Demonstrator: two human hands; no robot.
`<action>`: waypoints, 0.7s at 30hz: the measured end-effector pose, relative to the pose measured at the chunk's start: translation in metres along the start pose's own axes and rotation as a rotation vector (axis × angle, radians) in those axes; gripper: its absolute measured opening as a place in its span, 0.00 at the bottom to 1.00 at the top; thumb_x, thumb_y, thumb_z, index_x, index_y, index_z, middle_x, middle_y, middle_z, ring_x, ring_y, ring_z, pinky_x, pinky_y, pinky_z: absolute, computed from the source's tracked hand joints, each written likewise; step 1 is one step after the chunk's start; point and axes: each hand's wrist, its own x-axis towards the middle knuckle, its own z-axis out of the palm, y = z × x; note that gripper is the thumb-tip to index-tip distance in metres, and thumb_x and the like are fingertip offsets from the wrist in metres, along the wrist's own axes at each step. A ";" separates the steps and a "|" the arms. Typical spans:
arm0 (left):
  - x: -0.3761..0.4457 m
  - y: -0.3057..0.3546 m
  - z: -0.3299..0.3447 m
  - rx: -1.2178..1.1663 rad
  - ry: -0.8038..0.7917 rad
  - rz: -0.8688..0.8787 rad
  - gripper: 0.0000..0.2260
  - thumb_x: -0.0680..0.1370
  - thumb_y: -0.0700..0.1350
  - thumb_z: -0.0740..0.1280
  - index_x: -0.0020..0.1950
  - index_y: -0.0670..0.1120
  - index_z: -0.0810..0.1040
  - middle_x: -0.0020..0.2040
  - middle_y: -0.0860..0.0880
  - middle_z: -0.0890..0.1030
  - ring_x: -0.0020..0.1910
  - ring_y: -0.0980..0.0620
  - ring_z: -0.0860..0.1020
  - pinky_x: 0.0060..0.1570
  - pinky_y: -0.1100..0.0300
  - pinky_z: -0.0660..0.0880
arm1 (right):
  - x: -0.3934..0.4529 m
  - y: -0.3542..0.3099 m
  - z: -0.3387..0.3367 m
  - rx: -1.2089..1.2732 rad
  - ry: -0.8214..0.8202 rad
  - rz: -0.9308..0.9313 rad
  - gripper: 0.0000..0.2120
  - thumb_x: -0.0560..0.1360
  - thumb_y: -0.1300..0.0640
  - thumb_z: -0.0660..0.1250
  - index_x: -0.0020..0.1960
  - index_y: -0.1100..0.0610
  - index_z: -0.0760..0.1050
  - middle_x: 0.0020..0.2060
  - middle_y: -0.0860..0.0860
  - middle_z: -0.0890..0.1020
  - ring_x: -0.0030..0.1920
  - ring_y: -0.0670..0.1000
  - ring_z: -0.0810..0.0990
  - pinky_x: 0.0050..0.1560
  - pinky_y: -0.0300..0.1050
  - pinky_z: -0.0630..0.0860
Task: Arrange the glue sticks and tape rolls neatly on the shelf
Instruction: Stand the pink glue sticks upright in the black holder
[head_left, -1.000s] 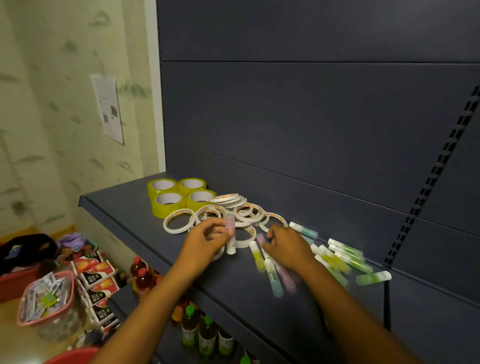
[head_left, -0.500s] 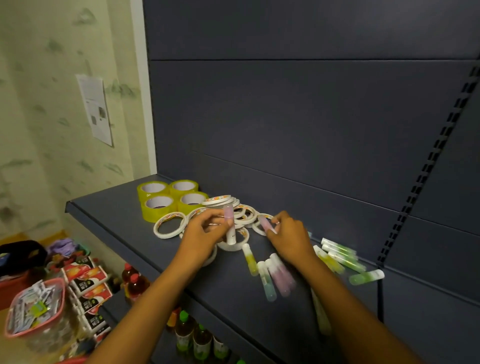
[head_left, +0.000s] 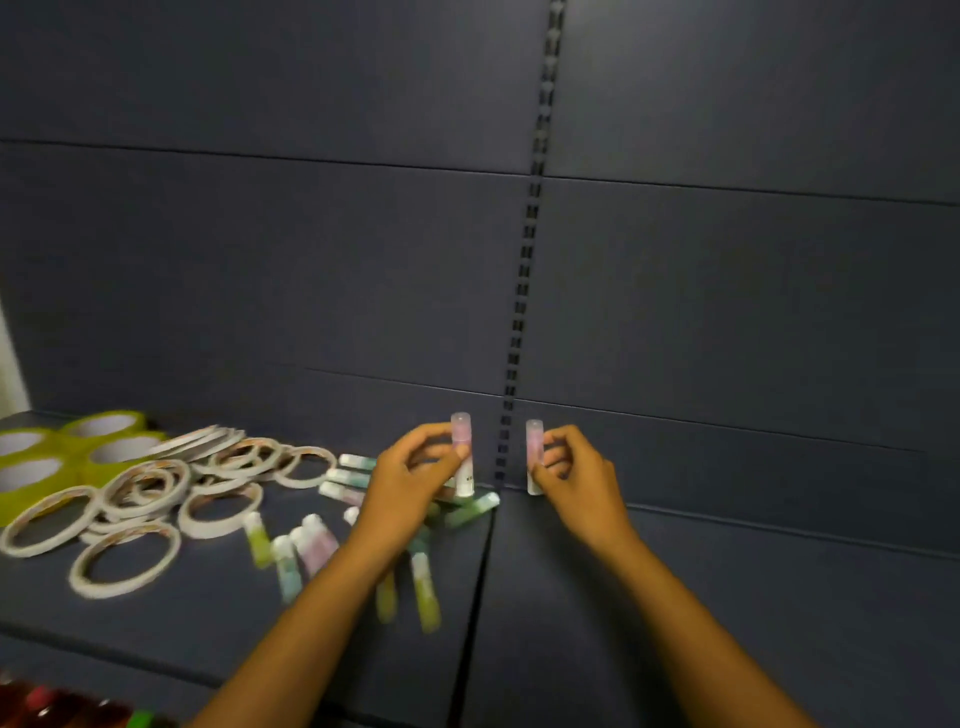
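Note:
My left hand (head_left: 410, 483) grips a pink glue stick (head_left: 461, 441) upright near the back panel, just left of the slotted upright. To the right of that upright, my right hand (head_left: 576, 480) holds a second pink glue stick (head_left: 534, 447), also upright. Several loose glue sticks (head_left: 291, 551) in green, blue and pink lie scattered on the dark shelf (head_left: 675, 623) under and left of my left arm. Thin white tape rolls (head_left: 124, 564) lie in a loose pile further left. Yellow tape rolls (head_left: 31, 467) stand grouped at the far left.
A slotted metal upright (head_left: 522, 312) runs down the dark back panel, and a seam (head_left: 480, 587) splits the shelf below it. Bottle caps (head_left: 41, 701) on a lower level show at the bottom left corner.
Both hands have lifted from the pile and moved right to the slotted upright, each holding a pink glue stick upright. The view has swung right, off the wall.

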 end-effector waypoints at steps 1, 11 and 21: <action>-0.005 0.000 0.022 -0.016 -0.033 -0.003 0.06 0.76 0.42 0.71 0.53 0.46 0.81 0.46 0.39 0.84 0.44 0.49 0.81 0.45 0.51 0.78 | -0.007 0.009 -0.023 0.007 0.018 0.021 0.08 0.74 0.60 0.72 0.50 0.55 0.75 0.38 0.51 0.80 0.31 0.41 0.74 0.36 0.29 0.71; -0.071 0.000 0.235 -0.125 -0.267 -0.040 0.07 0.77 0.36 0.69 0.54 0.43 0.80 0.39 0.43 0.83 0.36 0.54 0.81 0.36 0.58 0.79 | -0.093 0.092 -0.231 0.008 0.213 0.148 0.09 0.72 0.63 0.72 0.49 0.55 0.76 0.38 0.52 0.80 0.33 0.44 0.76 0.39 0.36 0.76; -0.123 -0.006 0.417 -0.194 -0.483 -0.041 0.09 0.76 0.35 0.70 0.54 0.46 0.79 0.39 0.44 0.81 0.35 0.55 0.80 0.35 0.59 0.79 | -0.163 0.151 -0.398 -0.120 0.397 0.227 0.11 0.71 0.67 0.70 0.49 0.54 0.75 0.39 0.54 0.81 0.39 0.52 0.81 0.43 0.41 0.78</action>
